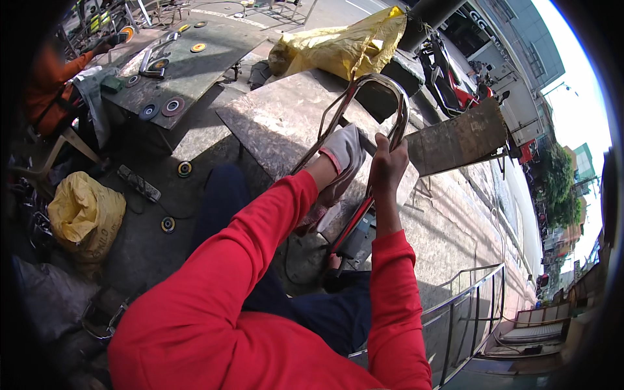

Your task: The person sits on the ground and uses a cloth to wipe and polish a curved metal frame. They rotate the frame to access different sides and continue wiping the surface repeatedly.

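Note:
A shiny bent metal tube frame (394,83) with a rounded end rises in front of me, tilted over a worn board table (286,107). My right hand (388,162), bare, is wrapped round one side of the frame just below its bend. My left hand (346,151) wears a pale grey glove with a pink cuff and is closed on the frame's other side; its fingertips are hidden. Beneath my hands, by my legs, sits a power tool (357,239) with a grey-teal body and a long red edge. The frame's lower end is partly hidden.
A yellow sack (344,45) lies across the table's far side. On the left are a second table (195,71) with abrasive discs, an open yellow bag (88,211), a power strip (139,183) and a seated person in orange (55,91). A metal railing (465,312) stands lower right.

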Motion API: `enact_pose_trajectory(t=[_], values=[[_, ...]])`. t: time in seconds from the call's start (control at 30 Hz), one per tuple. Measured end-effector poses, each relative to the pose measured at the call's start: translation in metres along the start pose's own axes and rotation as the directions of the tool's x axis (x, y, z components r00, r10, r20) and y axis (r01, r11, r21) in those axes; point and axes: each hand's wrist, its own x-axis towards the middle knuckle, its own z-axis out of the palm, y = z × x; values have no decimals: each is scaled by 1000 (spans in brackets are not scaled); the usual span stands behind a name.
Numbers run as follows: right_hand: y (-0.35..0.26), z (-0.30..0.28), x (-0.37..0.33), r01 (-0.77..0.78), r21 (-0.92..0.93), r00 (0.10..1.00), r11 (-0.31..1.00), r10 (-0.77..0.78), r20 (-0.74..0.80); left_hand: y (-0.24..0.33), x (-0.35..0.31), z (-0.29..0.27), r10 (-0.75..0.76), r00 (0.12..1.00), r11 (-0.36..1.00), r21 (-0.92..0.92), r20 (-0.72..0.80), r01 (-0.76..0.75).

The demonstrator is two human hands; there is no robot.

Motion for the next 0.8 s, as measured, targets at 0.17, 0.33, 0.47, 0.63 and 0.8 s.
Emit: enact_pose_trajectory(t=[0.17, 0.33, 0.47, 0.63, 0.8], values=[[-3, -3, 3, 2, 78, 1000, 997, -2, -4, 69, -23, -43, 249, 959, 962, -148, 137, -229], [2, -8, 0, 29, 59, 1000, 998, -29, 3, 77, -29, -30, 166, 977, 396, -916, 135, 59], [15, -9, -3, 89, 68, 996, 994, -89, 8, 42, -10, 13, -47, 999, 258, -966, -21, -8], [39, -5, -22, 63, 152, 997, 986, -68, 22, -12, 5, 8, -500, 864, 467, -859, -63, 208], [49, 37, -62, 67, 142, 993, 988, -53, -101, 1, -18, -42, -768, 513, -175, -896, 383, 407]])
